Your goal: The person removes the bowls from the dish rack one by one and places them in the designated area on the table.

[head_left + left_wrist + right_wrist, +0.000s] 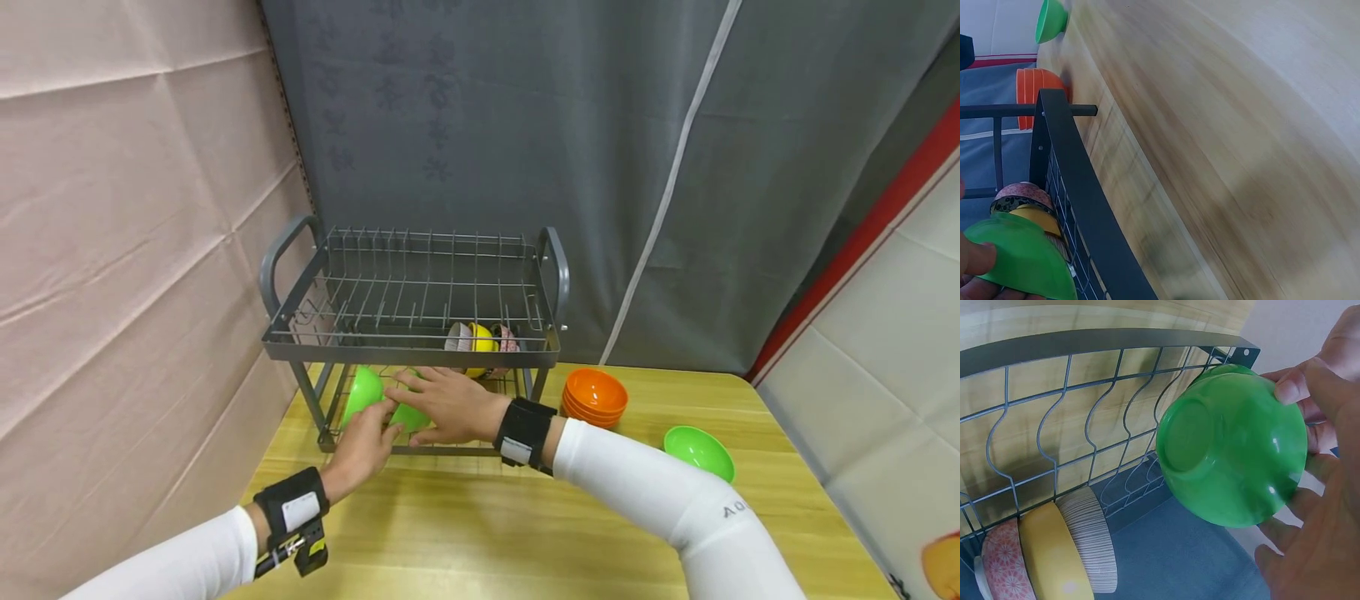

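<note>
Between both hands, inside the lower tier of the dish rack (412, 357), is a green bowl (408, 418) tilted on its side. My left hand (362, 447) pinches its rim, thumb on the outside, as the left wrist view shows. Extended over the same bowl (1235, 456) is my right hand (456, 407), its fingers spread and fairly straight, with fingertips by the rim in the right wrist view. A second green bowl (363, 392) leans at the rack's left end, mostly hidden behind the held bowl in the right wrist view.
Patterned, yellow (1054, 550) and striped bowls (1088, 537) stand on edge at the lower tier's right. The upper tier's wires (420, 283) overhang the hands. Right of the rack are stacked orange bowls (595, 398) and a green bowl (699, 452) on the wooden table (450, 533).
</note>
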A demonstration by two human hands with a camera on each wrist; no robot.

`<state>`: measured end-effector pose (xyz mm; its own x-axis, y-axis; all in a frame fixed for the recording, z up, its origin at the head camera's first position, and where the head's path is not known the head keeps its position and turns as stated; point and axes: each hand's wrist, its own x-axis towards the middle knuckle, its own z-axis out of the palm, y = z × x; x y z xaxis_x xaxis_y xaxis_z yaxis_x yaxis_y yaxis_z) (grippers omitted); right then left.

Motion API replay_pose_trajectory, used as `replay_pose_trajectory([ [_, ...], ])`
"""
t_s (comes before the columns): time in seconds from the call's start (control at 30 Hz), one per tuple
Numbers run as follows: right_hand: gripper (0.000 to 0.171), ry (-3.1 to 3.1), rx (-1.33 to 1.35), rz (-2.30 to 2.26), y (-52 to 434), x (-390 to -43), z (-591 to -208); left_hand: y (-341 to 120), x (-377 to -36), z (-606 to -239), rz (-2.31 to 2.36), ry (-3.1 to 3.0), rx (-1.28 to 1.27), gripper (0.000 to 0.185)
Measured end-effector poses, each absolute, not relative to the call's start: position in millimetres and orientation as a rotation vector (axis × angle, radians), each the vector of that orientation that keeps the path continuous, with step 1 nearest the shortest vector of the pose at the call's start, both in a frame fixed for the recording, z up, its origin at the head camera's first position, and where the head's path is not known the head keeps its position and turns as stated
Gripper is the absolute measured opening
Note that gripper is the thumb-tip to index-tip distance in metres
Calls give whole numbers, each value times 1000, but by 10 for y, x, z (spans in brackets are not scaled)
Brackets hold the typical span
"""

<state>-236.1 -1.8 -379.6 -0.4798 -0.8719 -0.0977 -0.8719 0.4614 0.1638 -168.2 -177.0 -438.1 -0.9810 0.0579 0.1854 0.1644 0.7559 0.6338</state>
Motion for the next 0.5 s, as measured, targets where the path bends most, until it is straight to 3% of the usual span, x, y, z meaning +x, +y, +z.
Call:
replay_pose_trajectory([
  [0.27,80,-2585,1635,-407,-85,-2410,-3776,-1773,-1665,-4365,-979,-2801,-184,21],
  [0.5,44,-2510,1665,-397,-111,-2419,-3787,-1773,-1633,-4371,-931,-2802,-222,28],
])
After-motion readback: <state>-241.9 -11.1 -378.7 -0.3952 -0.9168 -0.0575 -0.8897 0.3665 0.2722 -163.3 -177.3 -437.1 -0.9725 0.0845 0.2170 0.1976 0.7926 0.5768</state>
